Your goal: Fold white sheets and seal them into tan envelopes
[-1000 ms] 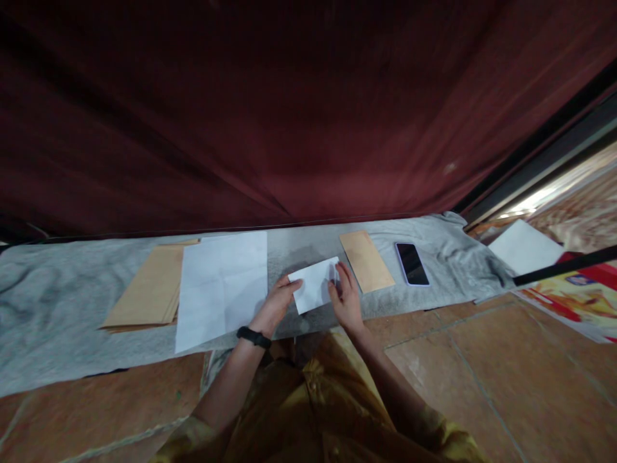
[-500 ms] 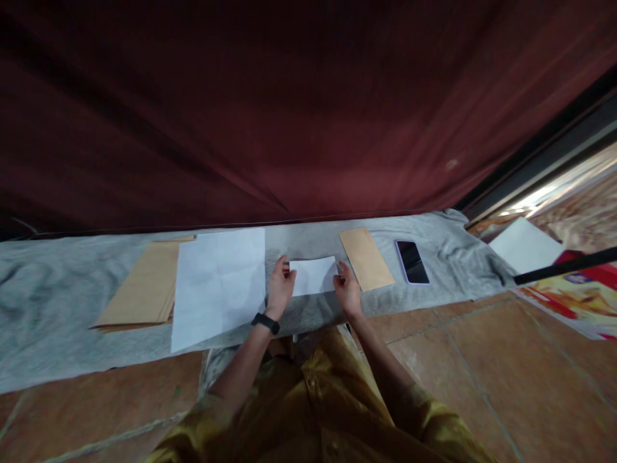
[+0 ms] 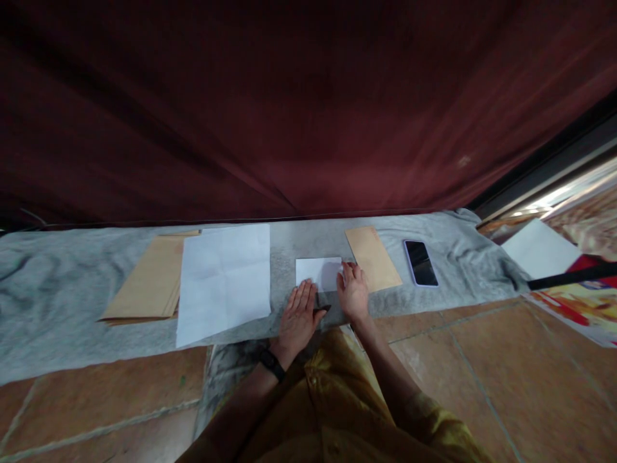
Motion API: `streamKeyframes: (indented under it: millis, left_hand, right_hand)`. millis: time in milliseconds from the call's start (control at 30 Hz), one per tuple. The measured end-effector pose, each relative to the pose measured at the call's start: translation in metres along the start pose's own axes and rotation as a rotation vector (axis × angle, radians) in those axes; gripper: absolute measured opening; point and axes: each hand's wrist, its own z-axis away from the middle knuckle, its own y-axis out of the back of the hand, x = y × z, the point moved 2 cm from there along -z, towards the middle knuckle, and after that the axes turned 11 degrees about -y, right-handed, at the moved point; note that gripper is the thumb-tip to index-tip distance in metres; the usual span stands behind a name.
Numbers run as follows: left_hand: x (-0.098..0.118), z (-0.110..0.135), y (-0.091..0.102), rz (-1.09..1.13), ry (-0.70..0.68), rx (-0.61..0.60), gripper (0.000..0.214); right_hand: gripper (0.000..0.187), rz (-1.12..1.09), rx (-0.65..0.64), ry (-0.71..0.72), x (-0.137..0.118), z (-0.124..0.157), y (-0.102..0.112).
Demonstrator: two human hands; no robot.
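Observation:
A small folded white paper (image 3: 315, 271) lies flat on the grey cloth (image 3: 58, 289) in front of me. My left hand (image 3: 299, 319) lies flat with fingers stretched out, its fingertips on the paper's near edge. A black band sits on that wrist. My right hand (image 3: 353, 291) rests palm down on the paper's right end, fingers extended. Neither hand grips anything. A small dark object (image 3: 322, 309) lies between my two hands; I cannot make out what it is.
A large white sheet (image 3: 224, 280) lies left of the paper, over a stack of brown envelopes (image 3: 147, 284). One brown envelope (image 3: 373, 258) and a phone (image 3: 420, 262) lie to the right. Dark red curtain behind. Tiled floor near me; white paper (image 3: 537, 247) at far right.
The folded paper was held up between both hands; now it lies flat on the cloth. Both hands have let go and press on it, the left one drawn back toward me.

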Motion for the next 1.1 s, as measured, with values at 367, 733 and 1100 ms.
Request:
streamKeyframes:
  millis: [367, 733, 1100]
  left_hand:
    - [0.000, 0.012, -0.004, -0.001, -0.043, 0.001, 0.057]
    - [0.005, 0.018, 0.002, -0.017, 0.010, 0.027, 0.058]
    - [0.007, 0.021, 0.002, -0.026, 0.077, 0.036, 0.061]
  right_hand:
    - [0.041, -0.071, -0.439, 0.565, -0.051, -0.001, -0.046]
    - [0.043, 0.081, -0.363, 0.525, -0.050, -0.009, -0.055]
    - [0.047, 0.098, -0.288, 0.414, -0.013, -0.001, -0.031]
